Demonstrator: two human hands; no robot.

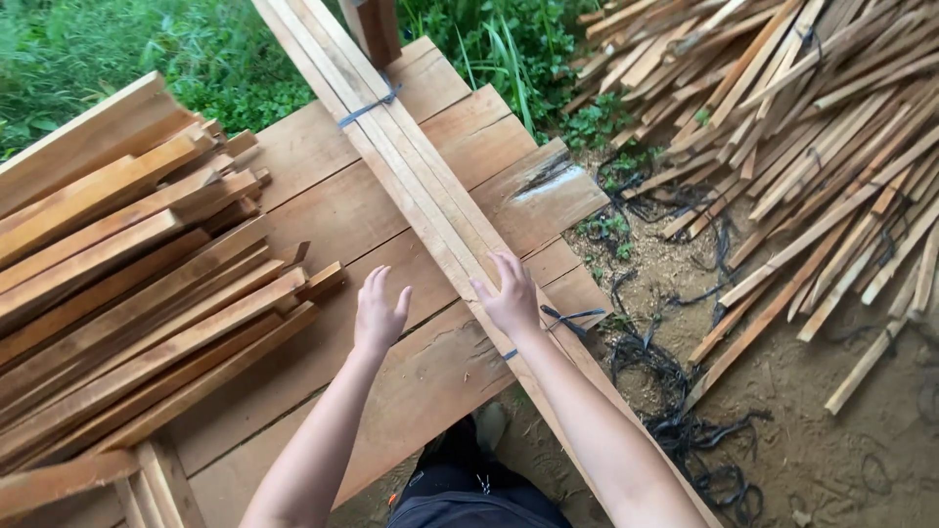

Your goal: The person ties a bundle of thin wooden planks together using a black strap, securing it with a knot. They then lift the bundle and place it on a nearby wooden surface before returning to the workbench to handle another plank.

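Table: a wide plank table (323, 210) is seen from above, next to grass.
Piles: wood strips (127, 284) are stacked on the left; more strips (812, 147) are heaped on the dirt.
Bundle: a long tied bundle of sticks (411, 166) is laid slanted across the table.
Right hand (511, 298): laid flat on the bundle, fingers spread.
Left hand (380, 315): held spread over the table, just beside the bundle, nothing pinched.
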